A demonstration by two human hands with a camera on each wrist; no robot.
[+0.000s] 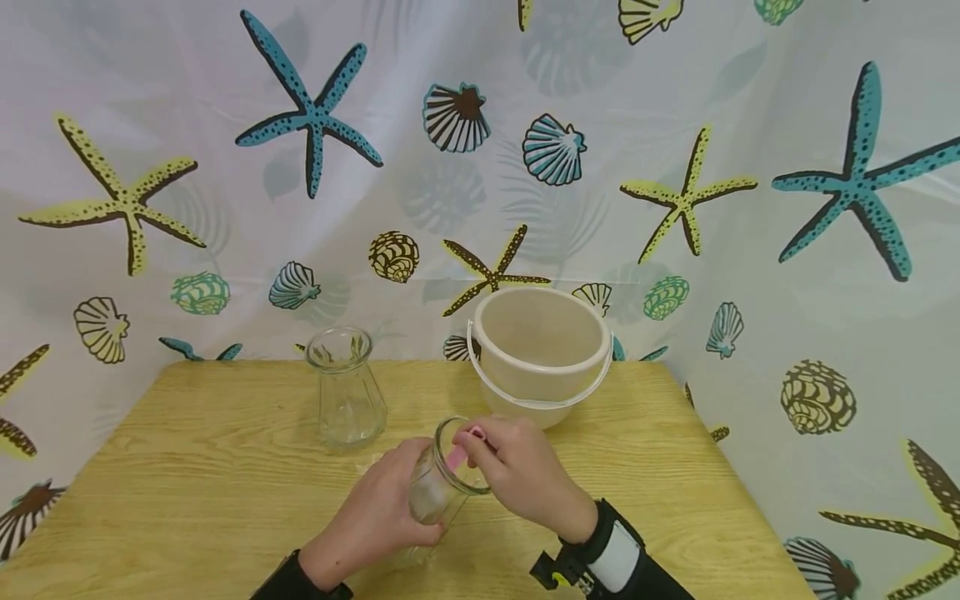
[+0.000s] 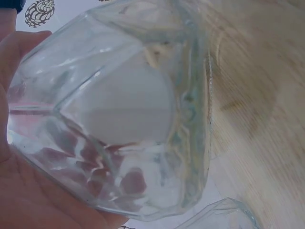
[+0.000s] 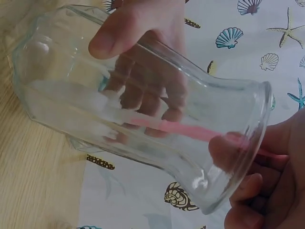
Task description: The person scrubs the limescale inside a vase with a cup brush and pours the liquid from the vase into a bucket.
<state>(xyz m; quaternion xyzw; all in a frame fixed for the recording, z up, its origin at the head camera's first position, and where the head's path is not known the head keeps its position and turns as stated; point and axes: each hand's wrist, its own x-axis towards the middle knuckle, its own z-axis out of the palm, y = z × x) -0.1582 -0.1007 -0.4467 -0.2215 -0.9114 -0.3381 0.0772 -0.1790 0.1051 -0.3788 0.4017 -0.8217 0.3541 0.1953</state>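
In the head view my left hand (image 1: 381, 507) grips a clear faceted glass vase (image 1: 431, 493) round its body. The vase is tilted, its mouth turned toward my right hand (image 1: 521, 473). That hand pinches the pink handle of a bottle brush (image 1: 456, 457) at the vase's rim, with the thumb reaching just inside. Through the glass in the right wrist view, the pink handle (image 3: 183, 129) runs down to a whitish brush head (image 3: 71, 107) near the base. The left wrist view shows the same pale head (image 2: 126, 102) blurred behind the facets.
A second clear glass vase (image 1: 351, 404) stands upright behind my left hand. Beyond my right hand is a cream bucket (image 1: 510, 375) with its white handle hanging at the front. All stand on a wood-grain table (image 1: 225, 475), with a shell-patterned curtain (image 1: 465, 200) behind.
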